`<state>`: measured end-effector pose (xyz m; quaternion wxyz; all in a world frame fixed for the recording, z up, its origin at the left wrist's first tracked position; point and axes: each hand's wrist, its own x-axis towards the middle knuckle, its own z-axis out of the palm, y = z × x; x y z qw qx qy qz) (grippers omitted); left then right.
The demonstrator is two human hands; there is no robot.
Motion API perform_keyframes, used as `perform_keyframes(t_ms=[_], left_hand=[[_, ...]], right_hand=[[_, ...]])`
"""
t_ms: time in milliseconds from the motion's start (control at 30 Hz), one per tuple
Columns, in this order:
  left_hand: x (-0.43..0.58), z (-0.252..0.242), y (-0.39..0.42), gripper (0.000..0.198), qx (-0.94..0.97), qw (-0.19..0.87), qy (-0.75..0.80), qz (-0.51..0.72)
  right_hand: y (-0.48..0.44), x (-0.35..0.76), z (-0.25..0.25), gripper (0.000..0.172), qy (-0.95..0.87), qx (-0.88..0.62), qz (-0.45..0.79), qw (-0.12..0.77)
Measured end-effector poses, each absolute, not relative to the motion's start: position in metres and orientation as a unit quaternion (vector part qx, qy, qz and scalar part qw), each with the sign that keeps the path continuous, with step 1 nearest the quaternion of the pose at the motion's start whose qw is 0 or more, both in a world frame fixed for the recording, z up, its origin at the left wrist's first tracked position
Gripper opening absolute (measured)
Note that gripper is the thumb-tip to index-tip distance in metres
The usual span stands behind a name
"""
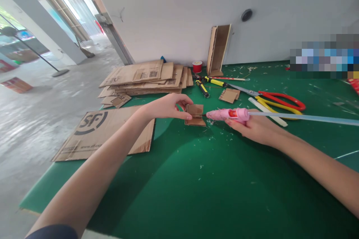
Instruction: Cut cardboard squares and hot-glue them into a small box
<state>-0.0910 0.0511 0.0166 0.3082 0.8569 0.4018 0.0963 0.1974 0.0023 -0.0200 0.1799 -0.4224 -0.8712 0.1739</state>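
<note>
My left hand [171, 106] pinches the left end of a small folded cardboard piece [195, 109] above the green table [179, 194]. My right hand [252, 127] is wrapped round a pink glue gun [227, 114], its fingers partly hidden behind the gun's body. The dark nozzle points left and meets the cardboard's right side near the fold; whether it touches, I cannot tell. A long translucent glue stick [303, 117] runs out of the gun's back toward the right edge of the view.
Stacked cardboard [140, 76] and a flat printed sheet [112, 134] lie left. Behind are a red spool [197, 67], an upright cardboard trough [220, 50], yellow-black pliers [202, 88] and small cardboard squares [229, 95]. Large scissors [280, 101] and a white stick [267, 112] lie right.
</note>
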Motion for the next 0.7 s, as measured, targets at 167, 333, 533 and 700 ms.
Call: perform_keyframes(t_ms=[167, 333, 533, 700], left_hand=[[-0.091, 0.017, 0.051, 0.057, 0.854, 0.315, 0.404, 0.096], [-0.092, 0.018, 0.05, 0.057, 0.853, 0.313, 0.408, 0.094], [-0.092, 0.017, 0.05, 0.055, 0.855, 0.314, 0.401, 0.095], [-0.092, 0.017, 0.051, 0.056, 0.856, 0.312, 0.402, 0.096]], right_hand=[[0.005, 0.197, -0.022, 0.04, -0.884, -0.399, 0.181, 0.163], [0.004, 0.193, -0.021, 0.038, -0.875, -0.406, 0.183, 0.193], [0.001, 0.194, -0.015, 0.043, -0.884, -0.383, 0.195, 0.183], [-0.002, 0.193, -0.014, 0.042, -0.873, -0.401, 0.204, 0.186]])
